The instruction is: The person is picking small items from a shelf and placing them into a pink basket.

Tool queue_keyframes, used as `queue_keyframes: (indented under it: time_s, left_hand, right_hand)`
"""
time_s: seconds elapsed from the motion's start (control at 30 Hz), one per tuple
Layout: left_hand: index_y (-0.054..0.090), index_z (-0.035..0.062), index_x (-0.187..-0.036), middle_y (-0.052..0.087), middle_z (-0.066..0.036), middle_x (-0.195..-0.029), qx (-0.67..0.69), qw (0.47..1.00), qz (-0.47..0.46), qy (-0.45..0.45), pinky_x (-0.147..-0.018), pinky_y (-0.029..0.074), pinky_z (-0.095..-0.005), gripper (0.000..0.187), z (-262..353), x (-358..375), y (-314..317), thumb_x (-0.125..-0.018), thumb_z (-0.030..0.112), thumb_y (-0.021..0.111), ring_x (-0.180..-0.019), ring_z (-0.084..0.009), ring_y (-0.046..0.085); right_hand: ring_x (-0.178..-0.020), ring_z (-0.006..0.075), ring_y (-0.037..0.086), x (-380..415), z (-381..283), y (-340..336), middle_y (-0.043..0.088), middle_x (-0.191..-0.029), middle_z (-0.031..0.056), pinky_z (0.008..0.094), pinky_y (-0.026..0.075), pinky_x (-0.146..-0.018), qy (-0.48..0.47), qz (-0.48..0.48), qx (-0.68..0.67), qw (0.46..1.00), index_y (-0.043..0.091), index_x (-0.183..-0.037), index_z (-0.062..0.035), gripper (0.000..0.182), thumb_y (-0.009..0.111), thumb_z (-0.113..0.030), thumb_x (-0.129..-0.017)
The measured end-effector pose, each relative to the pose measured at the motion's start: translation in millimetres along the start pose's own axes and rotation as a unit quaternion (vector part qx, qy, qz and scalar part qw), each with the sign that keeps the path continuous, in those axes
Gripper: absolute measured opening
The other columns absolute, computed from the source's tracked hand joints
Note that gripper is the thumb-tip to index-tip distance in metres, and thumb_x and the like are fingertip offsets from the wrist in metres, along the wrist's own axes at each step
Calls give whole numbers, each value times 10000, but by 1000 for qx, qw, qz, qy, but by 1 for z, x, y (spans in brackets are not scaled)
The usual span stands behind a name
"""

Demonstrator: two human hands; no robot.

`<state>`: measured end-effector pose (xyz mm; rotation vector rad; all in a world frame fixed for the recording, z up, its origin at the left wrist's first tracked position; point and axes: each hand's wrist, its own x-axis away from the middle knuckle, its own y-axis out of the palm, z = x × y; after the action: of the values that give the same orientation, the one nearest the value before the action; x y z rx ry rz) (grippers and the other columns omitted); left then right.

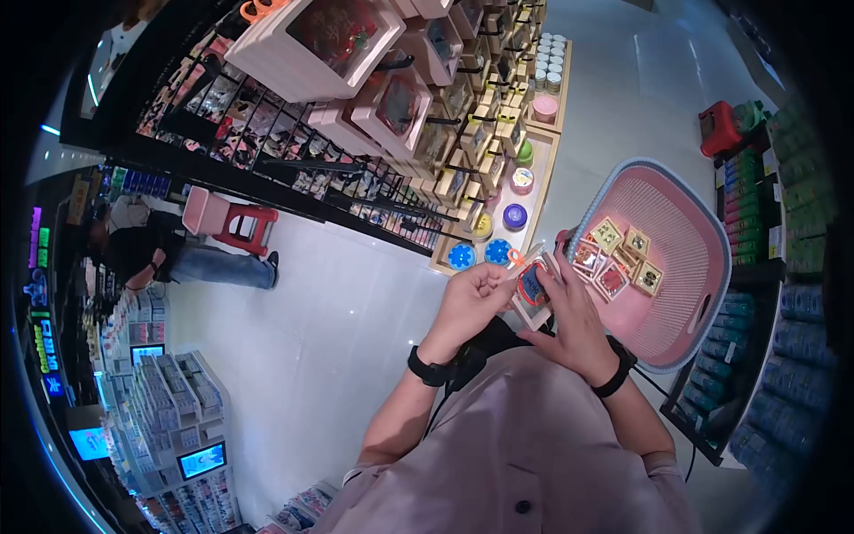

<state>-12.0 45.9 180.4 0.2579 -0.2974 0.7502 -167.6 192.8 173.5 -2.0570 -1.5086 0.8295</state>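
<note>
A small pale window box [532, 292] with a dark blue and red item inside is held upright in front of my chest. My right hand [574, 316] is closed around its right side, fingers over the front. My left hand [476, 298] is closed, with thumb and fingertips pinched at the box's left edge. An orange hanging loop [516, 256] sticks up at the top of the box, just by the left fingertips. Just beyond my right hand stands a pink basket [676, 311] with a grey-blue rim, holding several similar small window boxes [637, 242].
A rack [391, 191] with hooks carries several window boxes [396, 107]. Round tins [515, 216] stand on the wooden base shelf below. Shelves of packaged goods [743, 222] line the right. At left, a person [169, 249] stands near a red stool [249, 227]; a display unit [178, 409] stands lower left.
</note>
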Motion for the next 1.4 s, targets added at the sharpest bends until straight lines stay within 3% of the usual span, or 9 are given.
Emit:
queue_keyframes:
  time_s: [0.33,0.43,0.57,0.8,0.87,1.0,1.1,1.23,1.4]
  left_hand:
    - [610,-18,-1011,664,-38,-835,-26,997,-45,50,-665,525,-210,208,34,30,-18,-1010,188,633,-746,-59,639]
    - [622,-24,-1046,647,-33,-828,-39,993,-53,96,-715,529,-234,290,37,39,-27,-1038,265,593,-771,-78,638]
    - [627,-27,-1099,650,-36,-877,-65,987,-61,137,-756,518,-242,278,34,48,-43,-1047,241,573,-816,-88,635]
    - [594,-45,-1202,684,-95,-1019,-94,979,-133,124,-819,508,-259,287,6,60,-42,-1022,179,604,-904,-116,643]
    - [576,-48,-1244,687,-115,-1077,-91,975,-158,126,-838,503,-262,329,6,72,-36,-1008,175,624,-928,-122,646]
    - [332,9,-1494,536,-153,-1361,-29,948,-294,121,-982,492,-328,580,3,84,-25,-1023,227,592,-1154,-172,595]
    - [248,20,-1541,471,-146,-1433,66,936,-336,79,-1022,468,-331,658,5,88,-11,-1025,261,579,-1216,-169,551]
    - [298,19,-1524,488,-129,-1438,96,949,-295,56,-1089,432,-384,607,-10,95,23,-1068,391,448,-1289,-217,528]
    - [372,25,-1484,527,-156,-1433,298,917,-259,-48,-1092,463,-473,550,-28,108,58,-1086,405,355,-1298,-299,553]
  right_hand:
    - [-1290,461,504,-1,-56,34,415,-1464,304,485,425,-1071,0,111,63,992,420,-1451,-4,696,739,-159,-852]
    - [-1261,398,561,4,-74,45,518,-1378,273,454,460,-1041,70,129,-155,977,432,-1442,-1,590,671,-140,-921]
    - [-1129,282,664,13,-103,42,604,-1292,171,380,550,-934,221,186,-605,742,380,-1464,-6,547,592,-214,-1005]
    - [-1097,345,681,62,-129,39,605,-1319,193,379,583,-853,220,252,-687,645,372,-1465,-2,495,456,-266,-1055]
    - [-1094,336,677,64,-136,34,592,-1339,199,362,568,-850,224,264,-661,666,392,-1465,6,531,489,-301,-1043]
    - [-1098,266,661,74,-128,42,612,-1288,179,348,530,-906,260,235,-416,839,488,-1393,7,461,620,-114,-969]
    - [-1178,351,593,71,-137,32,537,-1348,237,430,489,-990,136,237,5,962,480,-1388,16,532,657,-126,-907]
    - [-1299,430,478,91,-137,12,427,-1445,278,489,403,-1080,63,182,120,974,425,-1446,11,684,679,-130,-827]
    - [-1292,427,500,142,-127,-19,441,-1460,265,461,422,-1070,82,192,-30,977,425,-1442,19,705,725,-102,-815]
